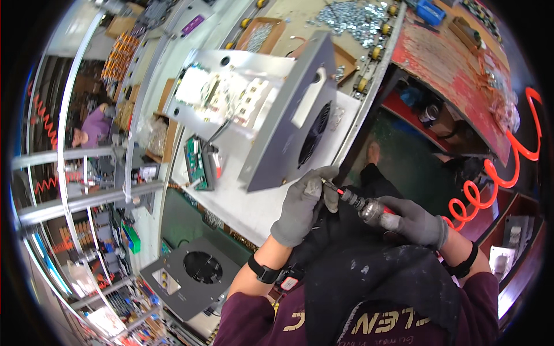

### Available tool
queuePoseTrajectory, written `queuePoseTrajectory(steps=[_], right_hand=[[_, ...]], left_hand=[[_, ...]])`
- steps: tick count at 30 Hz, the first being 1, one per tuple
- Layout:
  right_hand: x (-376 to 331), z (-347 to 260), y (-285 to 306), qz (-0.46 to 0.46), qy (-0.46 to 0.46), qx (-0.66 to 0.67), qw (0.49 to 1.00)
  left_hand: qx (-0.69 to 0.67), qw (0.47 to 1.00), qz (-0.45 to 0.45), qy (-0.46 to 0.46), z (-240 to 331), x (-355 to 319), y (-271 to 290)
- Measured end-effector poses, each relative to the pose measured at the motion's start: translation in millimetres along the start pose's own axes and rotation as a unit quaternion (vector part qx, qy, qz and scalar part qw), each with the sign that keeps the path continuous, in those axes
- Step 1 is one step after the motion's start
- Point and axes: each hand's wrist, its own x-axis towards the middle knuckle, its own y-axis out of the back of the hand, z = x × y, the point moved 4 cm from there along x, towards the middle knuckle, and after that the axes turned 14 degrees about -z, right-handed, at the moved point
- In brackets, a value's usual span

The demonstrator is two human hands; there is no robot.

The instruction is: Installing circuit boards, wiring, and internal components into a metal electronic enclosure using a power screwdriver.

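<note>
My right hand (412,222), in a grey glove, is wrapped round an air screwdriver (369,210) with a red collar near its bit. The bit points left, toward my left hand (300,207), also gloved in grey. The left hand's fingers are bent together at the bit's tip; whatever they pinch is too small to make out. Just beyond stands a dark grey metal panel (271,135) with a round fan opening (316,135), tilted upright on the bench. Behind it, a bright metal chassis (196,115) carries circuit parts and cables. A green circuit board (196,164) lies to its left.
A second grey fan panel (193,274) lies at lower left. Loose screws (352,23) are heaped at the far end, beside a cardboard tray (262,36). At right are a worn red table (438,63) and a coiled red air hose (490,184). Another person (95,124) is beyond the metal frame.
</note>
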Motion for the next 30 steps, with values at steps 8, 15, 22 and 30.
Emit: queuePoseTrajectory(steps=[8,15,22,30], right_hand=[[11.5,-19.6,88.5,0.149,0.050,-0.082,0.984],[41.8,-39.2,120.4,0.131,0.037,-0.109,0.985],[30.6,-65.3,132.4,0.188,-0.060,-0.336,0.921],[34.4,-93.5,142.0,0.185,-0.053,-0.421,0.886]], left_hand=[[0.250,0.889,-0.265,0.277,85.6,-27.3,-3.7],[0.277,0.951,-0.135,0.031,214.8,-12.2,-38.1],[0.663,0.745,0.027,0.062,209.9,43.9,-19.4],[0.590,0.800,-0.056,0.090,206.0,50.7,-10.1]])
